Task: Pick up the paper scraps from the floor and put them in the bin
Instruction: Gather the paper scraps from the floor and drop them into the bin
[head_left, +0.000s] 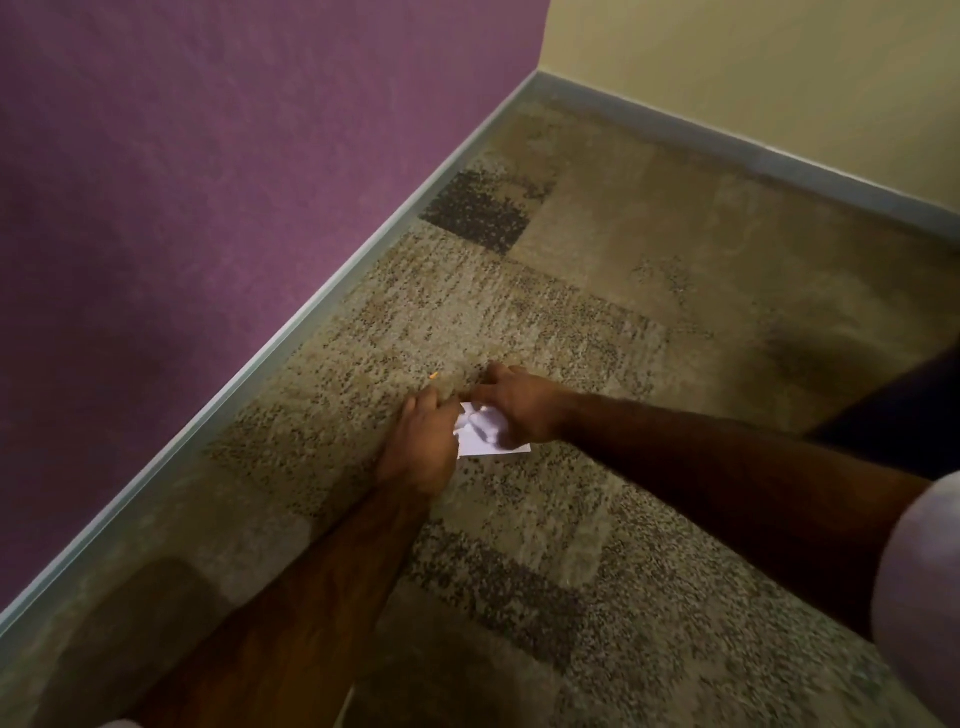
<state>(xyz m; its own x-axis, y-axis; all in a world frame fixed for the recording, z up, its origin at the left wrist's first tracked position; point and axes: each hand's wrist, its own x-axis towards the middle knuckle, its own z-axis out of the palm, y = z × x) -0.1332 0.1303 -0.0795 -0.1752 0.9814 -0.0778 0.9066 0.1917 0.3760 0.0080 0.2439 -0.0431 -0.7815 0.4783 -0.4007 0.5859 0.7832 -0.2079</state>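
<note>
Near the wall, left hand and right hand curl fingers round the paper on the floor, likely bunching it for carrying.

Left wall: purple wall, matt and faintly textured, filling the view from 8 to 12 o'clock.
Far wall: pale cream wall at 1 to 2 o'clock.
Corner: the two walls meet in a corner just right of 12 o'clock.
Skirting: grey-blue skirting along the foot of both walls, climbing from 8 o'clock to the corner, then falling toward 3 o'clock.
Floor: carpet in speckled beige and brown blocks; a charcoal block lies just beside the skirting at 12 o'clock.
Light: dim and warm, with a soft dark shadow on the carpet at 3 o'clock.
</note>
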